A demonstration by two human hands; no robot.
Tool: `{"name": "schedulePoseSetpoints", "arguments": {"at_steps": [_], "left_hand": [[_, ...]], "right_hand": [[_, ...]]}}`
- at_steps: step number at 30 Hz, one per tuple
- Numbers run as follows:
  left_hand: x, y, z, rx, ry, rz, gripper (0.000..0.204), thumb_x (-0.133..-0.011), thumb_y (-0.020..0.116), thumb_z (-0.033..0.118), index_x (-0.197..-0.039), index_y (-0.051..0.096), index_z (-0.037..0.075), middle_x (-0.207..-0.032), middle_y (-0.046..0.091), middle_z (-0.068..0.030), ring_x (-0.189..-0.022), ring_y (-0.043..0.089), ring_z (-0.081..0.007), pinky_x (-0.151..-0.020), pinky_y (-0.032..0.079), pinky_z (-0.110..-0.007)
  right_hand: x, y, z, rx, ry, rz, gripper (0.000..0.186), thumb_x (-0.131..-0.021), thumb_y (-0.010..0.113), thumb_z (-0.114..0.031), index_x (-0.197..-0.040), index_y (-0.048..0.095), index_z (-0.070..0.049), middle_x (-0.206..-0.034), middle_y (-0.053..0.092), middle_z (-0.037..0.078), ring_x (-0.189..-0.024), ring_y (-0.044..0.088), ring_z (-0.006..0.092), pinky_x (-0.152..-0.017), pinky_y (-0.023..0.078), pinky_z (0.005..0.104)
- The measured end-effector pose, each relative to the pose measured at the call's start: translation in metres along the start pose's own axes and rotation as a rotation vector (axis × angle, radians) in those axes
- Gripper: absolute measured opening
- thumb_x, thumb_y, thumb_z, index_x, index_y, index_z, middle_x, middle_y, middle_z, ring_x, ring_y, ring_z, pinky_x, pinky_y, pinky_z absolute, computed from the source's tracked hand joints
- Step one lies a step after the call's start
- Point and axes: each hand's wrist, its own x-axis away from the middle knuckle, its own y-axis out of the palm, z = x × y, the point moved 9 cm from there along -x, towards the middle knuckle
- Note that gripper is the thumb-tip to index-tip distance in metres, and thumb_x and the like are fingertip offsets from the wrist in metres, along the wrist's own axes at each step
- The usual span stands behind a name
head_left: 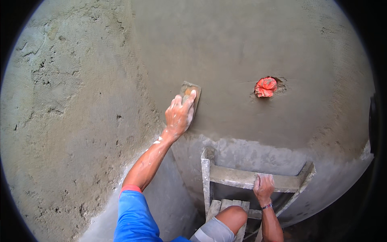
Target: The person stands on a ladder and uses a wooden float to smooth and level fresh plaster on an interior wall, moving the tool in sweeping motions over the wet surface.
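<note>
My left hand (180, 113), dusted with plaster, is closed round a small rectangular plastering float (195, 92), which lies against the smooth grey rendered wall (213, 52) near the inner corner. Its fingers hide most of the float's handle. Lower right, my right hand (264, 186) grips the top rung (231, 176) of a plaster-caked wooden ladder (205, 169) leaning at the wall. A crumpled red plastic wad (265, 86) fills a hole in the render to the right of the float.
A rougher, pitted wall (68, 105) runs along the left, with paler grey below. The render ends in a band above paler wall (330, 177). My bent knee (231, 218) is over wooden slats (213, 209) at the ladder. The lower right is dark.
</note>
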Motion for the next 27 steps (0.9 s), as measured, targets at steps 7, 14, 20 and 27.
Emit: {"name": "schedulePoseSetpoints", "arguments": {"at_steps": [7, 14, 20, 27], "left_hand": [[-0.197, -0.101, -0.046, -0.025, -0.223, 0.282, 0.039, -0.097, 0.059, 0.025, -0.136, 0.061, 0.024, -0.098, 0.065, -0.0167, -0.087, 0.065, -0.0349, -0.078, 0.052, -0.044], [-0.302, -0.082, -0.009, -0.013, -0.247, 0.266, 0.038, -0.096, 0.057, 0.033, -0.134, 0.061, 0.030, -0.105, 0.066, -0.0172, -0.095, 0.066, -0.0380, -0.084, 0.053, -0.048], [-0.154, -0.022, 0.040, 0.040, -0.137, 0.142, 0.046, -0.092, 0.064, 0.017, -0.136, 0.059, 0.031, -0.098, 0.061, -0.0164, -0.091, 0.066, -0.0381, -0.075, 0.055, -0.050], [-0.281, -0.084, -0.036, -0.040, -0.336, 0.224, 0.038, -0.099, 0.052, 0.027, -0.136, 0.058, 0.026, -0.116, 0.063, -0.0171, -0.102, 0.066, -0.0384, -0.087, 0.053, -0.049]], "right_hand": [[-0.003, -0.003, 0.007, -0.017, 0.015, -0.024, 0.012, -0.078, 0.066, -0.004, -0.090, 0.066, -0.005, -0.083, 0.062, 0.014, -0.082, 0.058, 0.0362, -0.074, 0.046, 0.0459], [-0.002, 0.003, -0.002, -0.022, -0.010, 0.016, 0.011, -0.076, 0.068, -0.009, -0.087, 0.066, -0.007, -0.081, 0.061, 0.014, -0.083, 0.059, 0.0367, -0.073, 0.046, 0.0473], [0.002, -0.004, 0.012, -0.008, -0.008, 0.000, 0.012, -0.075, 0.068, -0.009, -0.087, 0.067, -0.007, -0.081, 0.062, 0.013, -0.083, 0.059, 0.0362, -0.073, 0.047, 0.0468], [0.003, 0.000, 0.000, -0.013, -0.045, 0.013, 0.017, -0.072, 0.068, -0.009, -0.089, 0.069, -0.007, -0.081, 0.061, 0.013, -0.083, 0.060, 0.0358, -0.073, 0.048, 0.0466]]}}
